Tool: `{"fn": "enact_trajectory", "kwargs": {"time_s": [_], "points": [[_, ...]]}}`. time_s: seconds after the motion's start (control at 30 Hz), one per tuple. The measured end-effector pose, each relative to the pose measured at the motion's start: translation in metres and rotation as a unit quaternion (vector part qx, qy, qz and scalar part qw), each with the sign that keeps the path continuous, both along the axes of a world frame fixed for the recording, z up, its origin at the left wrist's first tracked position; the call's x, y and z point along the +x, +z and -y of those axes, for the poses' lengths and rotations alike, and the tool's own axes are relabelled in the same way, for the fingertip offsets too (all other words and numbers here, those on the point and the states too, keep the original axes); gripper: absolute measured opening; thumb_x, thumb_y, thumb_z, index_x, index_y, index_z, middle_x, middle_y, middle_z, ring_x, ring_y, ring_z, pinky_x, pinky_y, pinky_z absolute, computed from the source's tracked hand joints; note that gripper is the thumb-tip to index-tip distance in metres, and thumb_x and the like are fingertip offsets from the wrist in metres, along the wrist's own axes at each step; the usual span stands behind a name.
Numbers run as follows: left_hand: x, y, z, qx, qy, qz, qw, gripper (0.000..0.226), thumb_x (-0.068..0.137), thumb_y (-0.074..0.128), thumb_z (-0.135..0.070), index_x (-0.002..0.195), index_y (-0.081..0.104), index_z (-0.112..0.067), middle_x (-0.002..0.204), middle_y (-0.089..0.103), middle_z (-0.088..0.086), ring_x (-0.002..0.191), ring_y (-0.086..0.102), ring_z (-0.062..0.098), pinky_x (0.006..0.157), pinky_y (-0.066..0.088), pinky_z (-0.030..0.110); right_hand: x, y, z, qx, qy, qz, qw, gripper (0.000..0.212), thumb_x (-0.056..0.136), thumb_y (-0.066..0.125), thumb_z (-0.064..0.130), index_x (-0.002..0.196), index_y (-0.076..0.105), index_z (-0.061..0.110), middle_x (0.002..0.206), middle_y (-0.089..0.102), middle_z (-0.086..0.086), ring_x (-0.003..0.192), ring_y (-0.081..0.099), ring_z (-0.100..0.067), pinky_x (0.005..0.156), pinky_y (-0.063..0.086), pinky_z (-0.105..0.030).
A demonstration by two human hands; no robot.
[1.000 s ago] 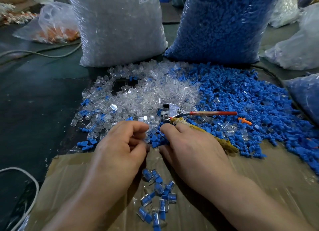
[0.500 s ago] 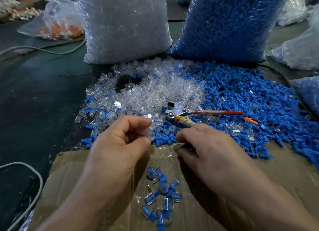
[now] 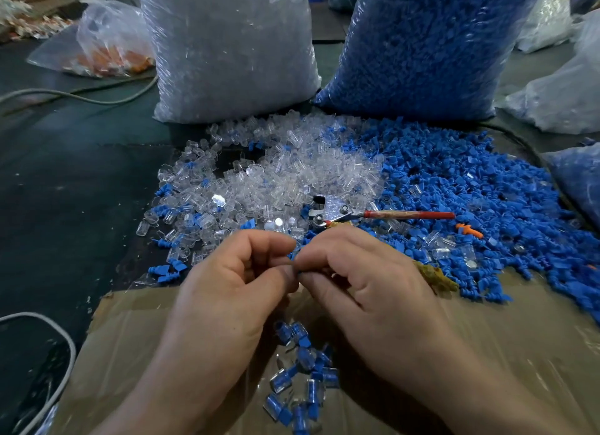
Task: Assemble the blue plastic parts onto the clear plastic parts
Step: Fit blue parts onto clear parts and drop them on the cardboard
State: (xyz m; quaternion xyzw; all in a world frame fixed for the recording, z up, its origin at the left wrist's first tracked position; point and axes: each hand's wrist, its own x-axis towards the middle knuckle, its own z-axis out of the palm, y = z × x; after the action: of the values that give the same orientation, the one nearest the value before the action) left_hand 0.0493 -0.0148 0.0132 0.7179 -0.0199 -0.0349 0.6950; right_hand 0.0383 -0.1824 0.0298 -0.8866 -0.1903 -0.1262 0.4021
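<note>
Fingertips of my left hand (image 3: 233,282) & right hand (image 3: 363,282) meet over cardboard (image 3: 487,337) far edge, both pinching one small blue part (image 3: 293,256), mostly hidden. Clear parts (image 3: 292,181) & blue parts (image 3: 454,191) heaped beyond cardboard; assembled pcs (image 3: 302,369) on it. 0.5 s ago hands were apart.

Left hand (image 3: 233,288), right hand (image 3: 363,282), fingertips together

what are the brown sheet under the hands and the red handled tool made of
Brown sheet: likely cardboard, matte, with creases and glossy tape-like strips. Red-handled tool: head looks like bare metal, glinting with rivets; handle seems red-coated, plastic or rubber, unclear which.
</note>
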Motion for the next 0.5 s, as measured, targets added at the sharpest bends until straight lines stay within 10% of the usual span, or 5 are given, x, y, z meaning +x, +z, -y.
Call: {"fn": "enact_trajectory", "kwargs": {"time_s": [0.23, 0.5], "points": [[0.001, 0.01, 0.002, -0.205, -0.019, -0.099, 0.974, 0.025, 0.054, 0.075, -0.012, 0.078, 0.079, -0.018, 0.075, 0.072, 0.012, 0.06, 0.068, 0.016, 0.052, 0.056, 0.022, 0.003, -0.005, 0.0, 0.0, 0.005, 0.041, 0.999, 0.005, 0.093, 0.059, 0.028, 0.096, 0.063, 0.031, 0.098, 0.059, 0.018, 0.095, 0.06, -0.003, 0.079, 0.049, -0.025], [-0.002, 0.013, 0.003, -0.051, -0.046, -0.05, 0.996, 0.011, 0.078, 0.068, -0.021, 0.082, 0.076, -0.027, 0.066, 0.07, 0.01, 0.058, 0.066, 0.017, 0.052, 0.053, 0.021, 0.002, -0.004, 0.002, 0.0, 0.018, 0.042, 0.999, 0.012, 0.094, 0.055, 0.026, 0.102, 0.064, 0.027, 0.101, 0.059, 0.015, 0.093, 0.061, -0.007, 0.075, 0.052, -0.03]]}}
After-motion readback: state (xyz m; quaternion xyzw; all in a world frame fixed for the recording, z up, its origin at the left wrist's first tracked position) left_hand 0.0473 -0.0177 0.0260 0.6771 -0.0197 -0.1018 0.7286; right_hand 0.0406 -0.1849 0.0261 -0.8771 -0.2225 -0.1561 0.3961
